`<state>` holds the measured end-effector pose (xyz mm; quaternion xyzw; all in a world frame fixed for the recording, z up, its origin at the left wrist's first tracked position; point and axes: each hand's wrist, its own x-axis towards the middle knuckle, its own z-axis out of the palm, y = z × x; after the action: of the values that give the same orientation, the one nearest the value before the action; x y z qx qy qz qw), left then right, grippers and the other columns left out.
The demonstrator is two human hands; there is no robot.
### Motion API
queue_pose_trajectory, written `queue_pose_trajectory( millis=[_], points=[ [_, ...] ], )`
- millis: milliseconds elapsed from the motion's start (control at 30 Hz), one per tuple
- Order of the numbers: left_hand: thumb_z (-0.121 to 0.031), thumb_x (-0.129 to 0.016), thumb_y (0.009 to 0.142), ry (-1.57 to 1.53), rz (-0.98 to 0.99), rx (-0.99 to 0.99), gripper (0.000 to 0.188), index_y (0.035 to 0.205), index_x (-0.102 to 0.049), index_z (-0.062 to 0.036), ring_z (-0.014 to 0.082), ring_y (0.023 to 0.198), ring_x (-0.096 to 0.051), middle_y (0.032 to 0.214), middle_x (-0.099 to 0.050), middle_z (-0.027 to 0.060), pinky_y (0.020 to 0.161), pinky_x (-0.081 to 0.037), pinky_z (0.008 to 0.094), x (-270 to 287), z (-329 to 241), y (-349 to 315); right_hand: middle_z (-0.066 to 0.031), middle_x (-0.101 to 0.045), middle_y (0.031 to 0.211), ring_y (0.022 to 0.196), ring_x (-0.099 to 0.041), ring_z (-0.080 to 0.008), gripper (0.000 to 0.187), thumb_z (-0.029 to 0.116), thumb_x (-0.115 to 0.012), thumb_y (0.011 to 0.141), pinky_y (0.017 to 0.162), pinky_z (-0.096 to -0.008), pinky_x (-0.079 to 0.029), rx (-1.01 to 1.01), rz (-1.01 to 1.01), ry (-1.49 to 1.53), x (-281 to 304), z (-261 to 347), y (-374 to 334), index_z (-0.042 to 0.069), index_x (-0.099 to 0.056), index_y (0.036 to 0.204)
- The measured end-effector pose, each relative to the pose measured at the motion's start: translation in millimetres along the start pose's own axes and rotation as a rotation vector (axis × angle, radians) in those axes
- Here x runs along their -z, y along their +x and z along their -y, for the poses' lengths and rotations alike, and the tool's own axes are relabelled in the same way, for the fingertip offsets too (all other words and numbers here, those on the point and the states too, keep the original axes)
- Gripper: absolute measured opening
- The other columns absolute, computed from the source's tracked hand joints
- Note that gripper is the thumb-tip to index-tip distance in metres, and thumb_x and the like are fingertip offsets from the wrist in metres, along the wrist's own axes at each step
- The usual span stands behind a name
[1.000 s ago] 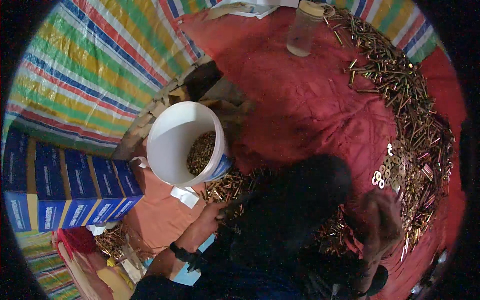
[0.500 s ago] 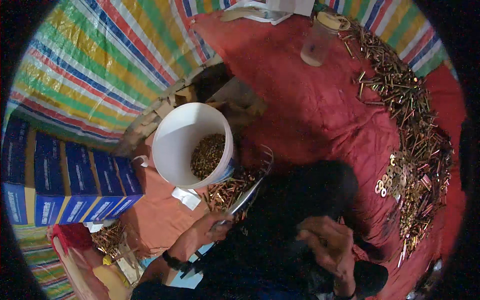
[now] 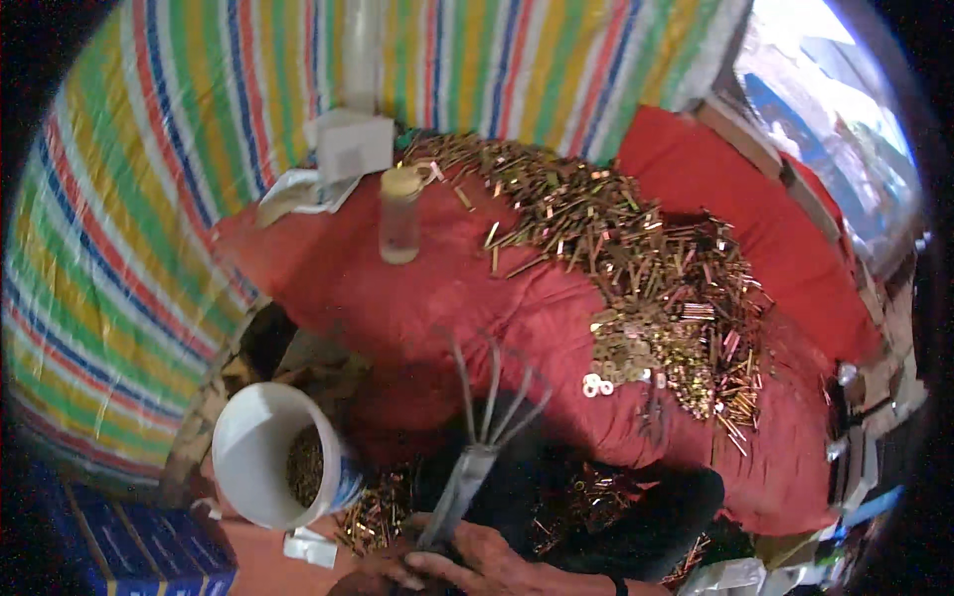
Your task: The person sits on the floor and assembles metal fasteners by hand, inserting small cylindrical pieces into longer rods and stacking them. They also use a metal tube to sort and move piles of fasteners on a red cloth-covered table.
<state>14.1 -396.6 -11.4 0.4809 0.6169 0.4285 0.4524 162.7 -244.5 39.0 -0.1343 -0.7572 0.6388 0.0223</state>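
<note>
A metal hand rake [image 3: 467, 477] with several thin curved tines stands up from the lower middle, tines pointing away from me. My right hand [image 3: 487, 558] comes in from the right and closes around the lower part of its handle. Beside it, my left hand [image 3: 383, 574] is closed at the handle's lower end, partly cut off by the picture's edge. Left of the rake, a white bucket [image 3: 238, 467] leans toward me with small brass-coloured pieces in its bottom. A loose pile of metal bolts [image 3: 373, 512] lies next to the bucket.
A long heap of bolts, sleeves and washers [image 3: 636, 268] curves across the red cloth [image 3: 447, 298]. A clear jar [image 3: 399, 228] with a yellowish lid stands near a white box [image 3: 353, 144]. Blue cartons [image 3: 149, 541] sit at lower left, below a striped tarp [image 3: 109, 248].
My view has swung to the right. The rake has gone from low in my left hand to upright, and my right hand has come over to its handle.
</note>
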Motion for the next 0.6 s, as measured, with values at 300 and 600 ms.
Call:
queue_pose_trajectory(
  millis=[300,600],
  points=[
    [-0.034,-0.071,0.095,0.289,0.134,-0.097,0.030,0.109,-0.074,-0.0072,0.0308,0.083,-0.074,0.096,-0.074,0.0141,0.076,-0.059,0.0396,10,-63,86,-0.0066,-0.069,0.085,0.069,-0.067,-0.0161,0.044,0.043,-0.064,0.104,0.069,-0.0317,-0.057,0.060,-0.565,0.261,135,67,-22,0.000,-0.066,0.112],
    [-0.022,-0.071,0.096,0.378,0.096,-0.336,0.022,0.094,-0.075,0.0002,0.0260,0.072,-0.074,0.081,-0.073,0.0169,0.066,-0.057,0.0383,59,-124,247,0.0005,-0.059,0.071,0.053,-0.053,-0.0093,0.046,0.051,-0.063,0.102,0.046,-0.0265,-0.039,-0.020,-0.983,0.186,263,57,3,0.006,-0.066,0.096]
  ],
)
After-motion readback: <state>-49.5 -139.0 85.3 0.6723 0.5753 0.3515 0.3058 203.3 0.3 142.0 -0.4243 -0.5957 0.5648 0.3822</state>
